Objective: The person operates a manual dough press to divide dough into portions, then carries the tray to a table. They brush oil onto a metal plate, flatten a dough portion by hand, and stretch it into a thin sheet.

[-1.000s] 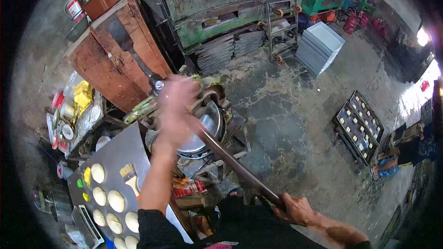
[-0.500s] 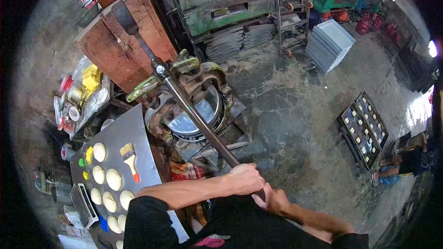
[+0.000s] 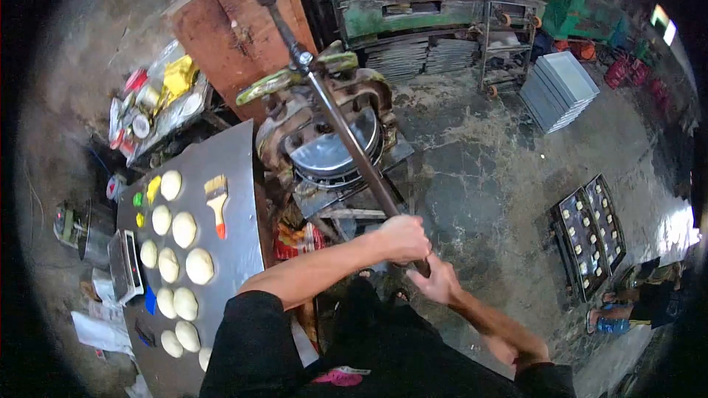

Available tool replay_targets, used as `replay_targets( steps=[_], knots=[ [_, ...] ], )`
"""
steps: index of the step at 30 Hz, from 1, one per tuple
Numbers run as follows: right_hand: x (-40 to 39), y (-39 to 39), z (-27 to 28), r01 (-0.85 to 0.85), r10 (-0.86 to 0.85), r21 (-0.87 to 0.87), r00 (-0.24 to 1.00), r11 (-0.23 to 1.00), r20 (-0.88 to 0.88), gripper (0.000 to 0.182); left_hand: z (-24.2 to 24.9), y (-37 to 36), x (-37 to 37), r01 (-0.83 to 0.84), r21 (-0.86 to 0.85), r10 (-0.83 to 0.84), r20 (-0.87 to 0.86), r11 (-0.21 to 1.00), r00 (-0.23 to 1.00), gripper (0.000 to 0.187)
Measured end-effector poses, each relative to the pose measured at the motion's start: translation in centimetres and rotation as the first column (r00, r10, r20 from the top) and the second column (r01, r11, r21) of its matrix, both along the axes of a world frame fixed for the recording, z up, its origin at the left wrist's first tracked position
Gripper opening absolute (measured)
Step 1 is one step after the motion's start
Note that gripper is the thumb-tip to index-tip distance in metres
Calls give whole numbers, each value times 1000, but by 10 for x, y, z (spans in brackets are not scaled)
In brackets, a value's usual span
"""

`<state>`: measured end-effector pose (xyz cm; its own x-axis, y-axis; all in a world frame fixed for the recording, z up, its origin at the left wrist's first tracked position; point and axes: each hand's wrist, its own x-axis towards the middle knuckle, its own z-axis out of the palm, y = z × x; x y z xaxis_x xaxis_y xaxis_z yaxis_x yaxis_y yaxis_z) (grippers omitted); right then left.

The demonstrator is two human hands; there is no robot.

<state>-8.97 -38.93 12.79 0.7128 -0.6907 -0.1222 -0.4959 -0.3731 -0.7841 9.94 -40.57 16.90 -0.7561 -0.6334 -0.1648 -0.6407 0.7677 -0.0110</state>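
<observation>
My left hand [image 3: 403, 239] is wrapped round a long metal lever [image 3: 352, 149] near its lower end. Just below it, my right hand [image 3: 438, 280] grips the end of the same lever. The lever runs up and left to a pivot on a rusty cast-iron press [image 3: 276, 129], which holds a round shiny metal pan [image 3: 332, 153]. To the left, a metal table [image 3: 240, 149] carries several pale dough rounds [image 3: 199, 266] and a brush [image 3: 217, 203] with an orange-tipped handle.
A scale [image 3: 127, 265] sits at the table's left edge. Dark trays [image 3: 582, 239] with small dough pieces stand at right, near a seated person [image 3: 653, 302]. Stacked grey trays [image 3: 560, 88] stand behind, near a wheeled rack [image 3: 507, 50]. A wooden cabinet [image 3: 247, 22] is at the back.
The view has tilted down and shifted left, so the table and press appear further right. Both hands still hold the lever, now higher in view, and my legs have come into sight.
</observation>
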Motion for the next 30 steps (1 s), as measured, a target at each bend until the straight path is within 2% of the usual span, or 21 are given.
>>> replay_targets(
  steps=[1,2,4,6,7,9,11,12,13,14,16,18,20,21,22,23,25,26,27,28,30],
  knots=[
    [-1,2,36,18,-20,214,1000,977,8,44,7,4,1,13,-60,-17,-68,998,998,10],
    [-4,0,59,5,-6,198,1000,980,2,44,24,9,2,-1,-76,-4,-74,997,997,10],
    [-10,-9,96,8,37,532,997,847,-73,39,75,19,6,-20,-217,-31,-231,976,972,12],
    [-12,-28,149,-60,-58,639,985,767,162,40,115,5,20,-72,-434,-153,-462,898,874,17],
    [0,-33,190,21,-97,505,988,863,123,61,150,-1,33,-89,-478,-186,-497,874,847,19],
    [26,-46,251,-331,-42,515,810,791,585,92,216,-24,65,-164,-563,-251,-586,810,771,26],
    [70,-71,276,-519,3,310,516,796,857,95,271,-50,104,-275,-654,-276,-609,704,744,26],
    [83,-80,279,-544,12,249,429,801,903,94,297,-68,125,-349,-601,-305,-724,719,619,21],
    [96,-88,282,-567,22,184,338,803,941,93,315,-88,170,-534,-692,288,-450,485,845,33],
    [105,-97,277,-493,77,163,430,854,900,84,333,-93,185,-646,-557,176,-671,522,721,33],
    [122,-106,243,-292,185,1,608,956,772,56,370,-101,214,-671,-319,-153,-943,670,295,33],
    [141,-111,179,-85,49,54,876,995,481,27,365,-136,274,-796,-461,-190,-887,392,420,36],
    [154,-132,53,-174,-47,547,930,819,365,23,361,-176,347,-863,-351,-88,-935,364,343,42],
    [157,-138,-12,-78,19,566,994,821,109,29,353,-202,377,-858,-345,-87,-937,381,338,42],
    [166,-134,-56,17,85,568,985,823,-152,35,339,-233,405,-916,-384,-126,-921,120,369,43],
    [176,-124,-85,29,71,580,986,814,-149,35,325,-257,430,-908,-390,-152,-899,-151,412,43],
    [204,-97,-128,426,-388,734,890,529,-237,54,312,-259,496,-832,-516,37,-853,-203,520,43],
    [221,-92,-140,431,-406,757,882,492,-238,54,310,-250,525,-796,-605,217,-772,38,597,46],
    [238,-88,-149,449,-573,852,786,270,-233,59,292,-202,437,-913,-394,342,-848,106,406,52],
    [253,-89,-156,406,-716,913,650,42,-256,64,266,-168,401,-817,-314,124,-899,483,419,65],
    [269,-97,-168,312,-794,949,564,-50,-228,63,195,-85,337,-608,202,414,-881,768,231,59]
  ],
)
